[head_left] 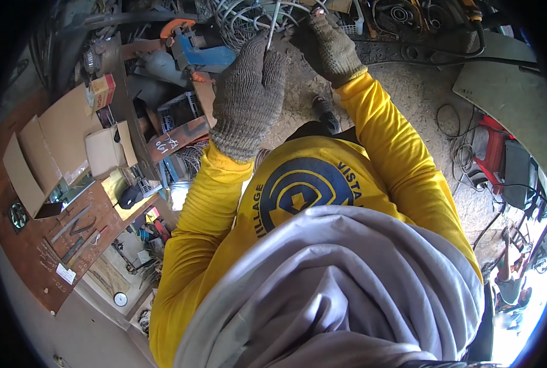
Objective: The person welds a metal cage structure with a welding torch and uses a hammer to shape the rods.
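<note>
My left hand (249, 98), in a grey-brown knitted glove, is at the upper middle, its fingers pointing away from me. A thin pale rod (274, 23) rises from its fingertips, gripped between thumb and fingers. To the right, my right hand (332, 49) wears a similar knitted glove with dirty fingertips. Its fingers are curled near the top edge, and what they hold, if anything, cannot be made out. Just beyond both hands lies a tangle of pale looped tubing or wire (240, 21), partly covered by the left glove.
A blue clamp-like tool (203, 54) lies left of my left hand. Farther left are cardboard boxes (62, 147) and a brown board (71, 245) with hand tools. Dark cables (427, 60) cross the concrete floor (408, 92) at right, near a red and grey machine (500, 159).
</note>
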Available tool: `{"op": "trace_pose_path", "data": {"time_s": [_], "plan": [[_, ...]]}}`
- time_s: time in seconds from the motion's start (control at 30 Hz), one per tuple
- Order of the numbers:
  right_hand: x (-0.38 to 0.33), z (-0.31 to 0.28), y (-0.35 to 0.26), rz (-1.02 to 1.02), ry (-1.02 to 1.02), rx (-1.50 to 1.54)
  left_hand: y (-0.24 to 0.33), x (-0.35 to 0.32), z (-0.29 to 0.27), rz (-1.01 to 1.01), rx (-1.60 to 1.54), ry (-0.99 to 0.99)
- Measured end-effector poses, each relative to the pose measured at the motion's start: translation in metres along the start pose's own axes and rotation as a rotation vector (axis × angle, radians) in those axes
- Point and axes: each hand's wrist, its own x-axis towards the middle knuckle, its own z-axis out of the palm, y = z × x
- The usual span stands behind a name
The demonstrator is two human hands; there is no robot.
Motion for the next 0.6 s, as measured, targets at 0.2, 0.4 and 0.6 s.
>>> {"op": "trace_pose_path", "data": {"time_s": [0.2, 0.4, 0.6], "plan": [[-0.004, 0.003, -0.013, 0.0, -0.039, -0.241, 0.003, -0.002, 0.011, -0.037, 0.038, 0.012], [-0.004, 0.012, -0.021, 0.14, 0.016, 0.003, 0.005, -0.001, 0.013, -0.111, 0.085, -0.056], [-0.006, 0.004, -0.022, 0.093, -0.054, -0.029, 0.011, 0.0, 0.011, -0.152, 0.015, -0.034]]}}
